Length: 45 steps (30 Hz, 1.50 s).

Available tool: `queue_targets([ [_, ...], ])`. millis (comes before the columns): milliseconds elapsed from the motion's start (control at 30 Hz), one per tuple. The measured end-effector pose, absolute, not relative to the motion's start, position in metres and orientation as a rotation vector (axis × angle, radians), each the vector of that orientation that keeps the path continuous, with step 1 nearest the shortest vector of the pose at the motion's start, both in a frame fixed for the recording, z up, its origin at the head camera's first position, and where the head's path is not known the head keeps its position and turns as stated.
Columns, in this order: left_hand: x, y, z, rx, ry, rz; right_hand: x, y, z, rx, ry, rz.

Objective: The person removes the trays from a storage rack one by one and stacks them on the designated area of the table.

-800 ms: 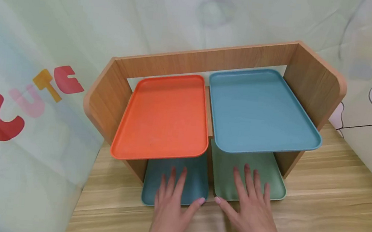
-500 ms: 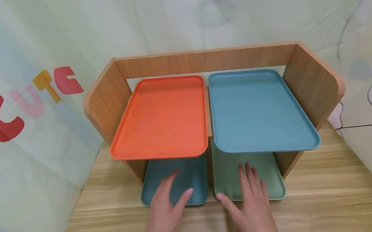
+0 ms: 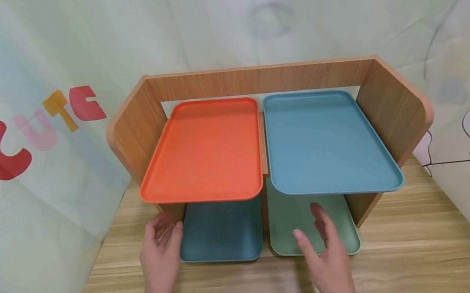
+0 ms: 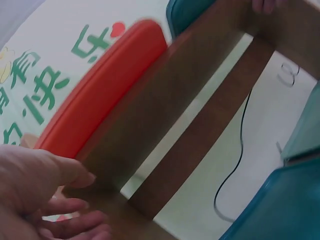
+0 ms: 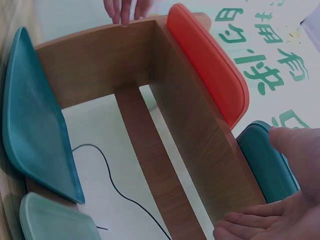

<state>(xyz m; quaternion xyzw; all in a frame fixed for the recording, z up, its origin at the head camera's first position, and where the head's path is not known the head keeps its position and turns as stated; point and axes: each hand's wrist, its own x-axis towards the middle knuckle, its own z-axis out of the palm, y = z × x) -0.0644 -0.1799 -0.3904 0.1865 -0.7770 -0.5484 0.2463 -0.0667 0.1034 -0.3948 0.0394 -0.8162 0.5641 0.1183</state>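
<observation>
The worktop (image 3: pixel 427 281) carries a wooden shelf (image 3: pixel 259 78), which bears trays on two levels. On the upper level are the wide blue tray (image 3: pixel 330 142), at the right, and the orange tray (image 3: pixel 209 148), at the left; their long sides seem to run away from the hands. Beneath lie the green tray (image 3: pixel 296 220), at the right, and the dark blue tray (image 3: pixel 223 231), at the left. The right hand (image 3: pixel 330 267) is nearer to the wide blue tray, before its front edge; the left hand (image 3: pixel 161 254) is nearer to the orange tray, before its near left corner. In both, the grip is loose, fingers slightly bent, holding nothing; whether any fingertip touches a rim, I cannot tell.
</observation>
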Motion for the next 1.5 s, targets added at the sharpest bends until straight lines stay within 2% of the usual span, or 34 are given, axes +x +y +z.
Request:
queue_targets([
  [433,-0.092,-0.218,-0.392,0.538,-2.028,-1.357,-0.069,0.111,-0.383,0.047,-1.985,2.132],
  [1200,-0.109,-0.234,-0.39,0.555,-2.101,-1.359,-0.087,0.147,-0.354,0.241,-1.107,2.991],
  [1500,-0.113,-0.24,-0.388,0.544,-2.104,-1.35,-0.089,0.15,-0.349,0.183,-0.836,3.083],
])
